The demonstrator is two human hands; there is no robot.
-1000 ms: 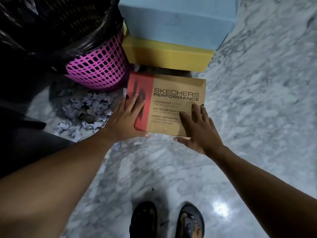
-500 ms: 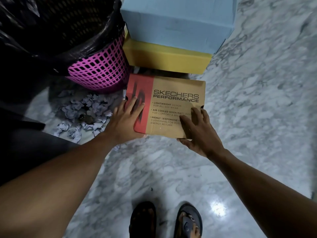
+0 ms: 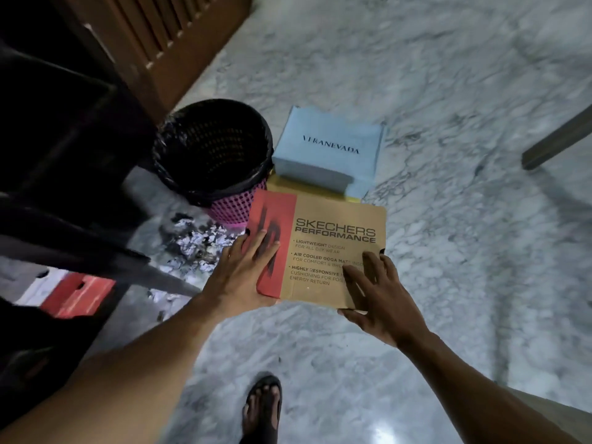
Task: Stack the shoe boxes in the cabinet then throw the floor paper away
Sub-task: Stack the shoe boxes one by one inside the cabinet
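Note:
I hold a brown and red Skechers shoe box (image 3: 333,232) above the marble floor. My left hand (image 3: 243,270) grips its red left end and my right hand (image 3: 374,290) grips its near right corner. Beyond it a light blue shoe box (image 3: 326,149) lies on top of a yellow box (image 3: 282,184) on the floor. Crumpled bits of paper (image 3: 195,241) are scattered on the floor at the foot of a pink mesh bin (image 3: 211,152) lined with a black bag. A dark cabinet (image 3: 64,149) stands at the left, with a red and white box (image 3: 73,293) low inside it.
A brown slatted wooden door (image 3: 173,33) rises behind the bin. A dark furniture leg (image 3: 557,139) crosses the floor at the right. My sandalled foot (image 3: 262,408) stands on the marble below the box. Open marble floor spreads to the right.
The Skechers box has come up off the floor in both hands. The view has pulled back and up, so the bin's opening, the blue box's lid and the cabinet now show.

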